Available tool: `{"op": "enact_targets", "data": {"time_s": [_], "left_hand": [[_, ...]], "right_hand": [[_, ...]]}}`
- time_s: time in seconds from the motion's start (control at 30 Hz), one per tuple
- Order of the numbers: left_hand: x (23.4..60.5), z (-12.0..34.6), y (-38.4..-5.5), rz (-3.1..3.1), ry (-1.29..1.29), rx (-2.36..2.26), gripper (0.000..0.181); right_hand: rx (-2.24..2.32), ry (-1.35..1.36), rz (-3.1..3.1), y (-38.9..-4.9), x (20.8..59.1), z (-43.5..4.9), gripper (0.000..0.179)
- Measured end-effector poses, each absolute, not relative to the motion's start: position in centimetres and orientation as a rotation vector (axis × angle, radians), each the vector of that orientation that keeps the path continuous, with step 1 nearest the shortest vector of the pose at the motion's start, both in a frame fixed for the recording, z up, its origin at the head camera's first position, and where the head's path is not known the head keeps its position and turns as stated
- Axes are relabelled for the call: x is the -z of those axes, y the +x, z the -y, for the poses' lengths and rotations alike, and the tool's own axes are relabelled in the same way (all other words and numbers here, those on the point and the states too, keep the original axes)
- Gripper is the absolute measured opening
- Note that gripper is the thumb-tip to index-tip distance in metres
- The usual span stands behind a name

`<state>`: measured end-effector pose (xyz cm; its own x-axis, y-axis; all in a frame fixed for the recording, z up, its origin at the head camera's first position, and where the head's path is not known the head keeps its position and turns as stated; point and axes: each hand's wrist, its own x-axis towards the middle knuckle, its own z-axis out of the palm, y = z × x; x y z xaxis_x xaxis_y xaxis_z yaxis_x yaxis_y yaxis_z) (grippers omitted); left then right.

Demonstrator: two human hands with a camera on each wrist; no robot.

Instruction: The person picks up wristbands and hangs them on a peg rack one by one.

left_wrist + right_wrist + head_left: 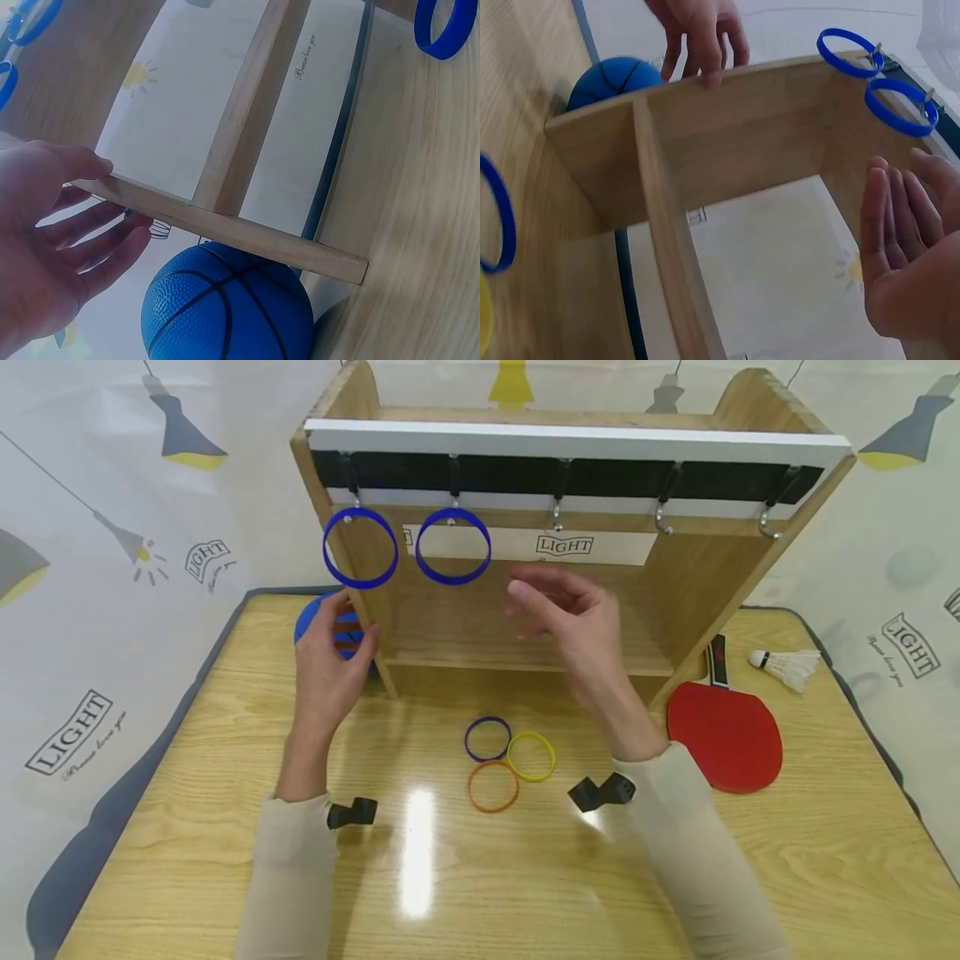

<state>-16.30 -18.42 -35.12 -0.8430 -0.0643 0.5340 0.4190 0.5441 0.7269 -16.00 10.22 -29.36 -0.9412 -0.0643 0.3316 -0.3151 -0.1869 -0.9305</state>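
Observation:
A wooden rack point(525, 664) stands on the table with a row of metal hooks along its top front. Blue rings hang from its two leftmost hooks: the outer ring point(327, 553) and the inner ring point(489, 547). My left hand point(330, 664) holds the rack's left side panel point(285, 244), thumb at the front edge and fingers along the outer face. Just right of and below the inner ring, my right hand point(573, 614) is raised with loosely bent fingers and nothing in them. In the right wrist view its fingers point(877, 217) point up toward the hanging rings.
On the table before the rack lie a dark blue ring point(467, 739), a yellow ring point(553, 758) and an orange ring point(471, 793). A blue ball point(225, 307) sits outside the left panel. To the right are a red table-tennis paddle point(723, 739) and a shuttlecock point(791, 668).

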Motion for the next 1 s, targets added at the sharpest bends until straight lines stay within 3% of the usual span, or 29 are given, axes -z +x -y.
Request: {"op": "enact_targets", "data": {"time_s": [0.33,0.6,1.0], "left_hand": [[34.9,18.5,-16.4,2.268,-0.292,1.269,0.047],[34.9,18.6,-16.3,2.275,-0.278,1.264,0.046],[35.0,18.3,-16.2,2.28,-0.273,1.271,0.046]], "right_hand": [[-1.527,0.563,2.786,-13.4,31.9,-15.2,0.022],[-0.8,0.492,3.273,-12.2,35.6,-15.2,0.022],[-0.719,0.354,3.313,-11.2,38.9,-15.2,0.015]]}}
